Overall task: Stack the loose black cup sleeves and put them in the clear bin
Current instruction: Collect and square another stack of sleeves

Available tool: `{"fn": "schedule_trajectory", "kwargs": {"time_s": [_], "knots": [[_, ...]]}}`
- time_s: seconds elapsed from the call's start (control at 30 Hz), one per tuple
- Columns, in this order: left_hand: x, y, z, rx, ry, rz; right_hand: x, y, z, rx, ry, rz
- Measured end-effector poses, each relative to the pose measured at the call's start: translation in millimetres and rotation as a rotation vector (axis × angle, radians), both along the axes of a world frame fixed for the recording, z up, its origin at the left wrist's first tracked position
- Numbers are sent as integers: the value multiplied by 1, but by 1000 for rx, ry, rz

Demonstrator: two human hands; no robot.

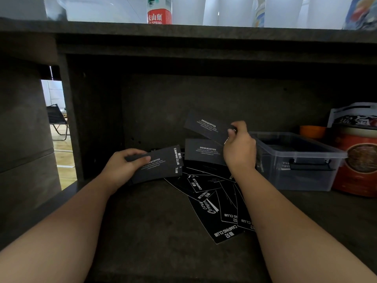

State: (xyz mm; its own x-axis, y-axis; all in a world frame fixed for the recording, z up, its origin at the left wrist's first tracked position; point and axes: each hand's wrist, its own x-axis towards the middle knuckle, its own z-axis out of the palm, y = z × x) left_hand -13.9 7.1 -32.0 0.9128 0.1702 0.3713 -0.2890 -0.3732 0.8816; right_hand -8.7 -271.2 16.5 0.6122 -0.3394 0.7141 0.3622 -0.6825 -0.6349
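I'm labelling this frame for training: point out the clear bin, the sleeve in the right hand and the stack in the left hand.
clear bin (306,178): head view, front wall.
sleeve in the right hand (206,126): head view, printed face.
stack in the left hand (161,166): head view, top sleeve's face.

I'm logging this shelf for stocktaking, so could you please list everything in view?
held sleeves: small stack, black, in left hand
raised sleeve: one, black, pinched by right hand
loose sleeves: pile, black, on the shelf
bin: one, clear, right of pile
tin: one, red, right of bin
bottle: one, red label, upper ledge
left hand: grips held sleeves
right hand: pinches raised sleeve
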Motion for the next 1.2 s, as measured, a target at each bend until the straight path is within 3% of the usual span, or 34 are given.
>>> {"fn": "schedule_trajectory", "kwargs": {"time_s": [0.13, 0.37, 0.53, 0.73, 0.83, 1.0, 1.2], "knots": [[-2, -1, 1, -1, 0, -14, 2, 1, 2, 96, -50, 117], [-13, -7, 5, 1, -4, -37, 7, 25, -15, -129, 114, 313], [-12, -4, 4, 24, -11, -34, 10, 42, -25, -86, 155, 418], [-9, -2, 3, 19, 8, -43, 12, 31, -16, 279, 112, 373], [-7, -3, 3, 56, -12, -9, 10, 17, -12, 220, 182, 313], [0, -1, -2, -11, -46, 22, 14, 25, -22, -55, 310, 277], [2, 2, -4, -13, -35, 5, 14, 23, -17, 69, 176, 265]]}}
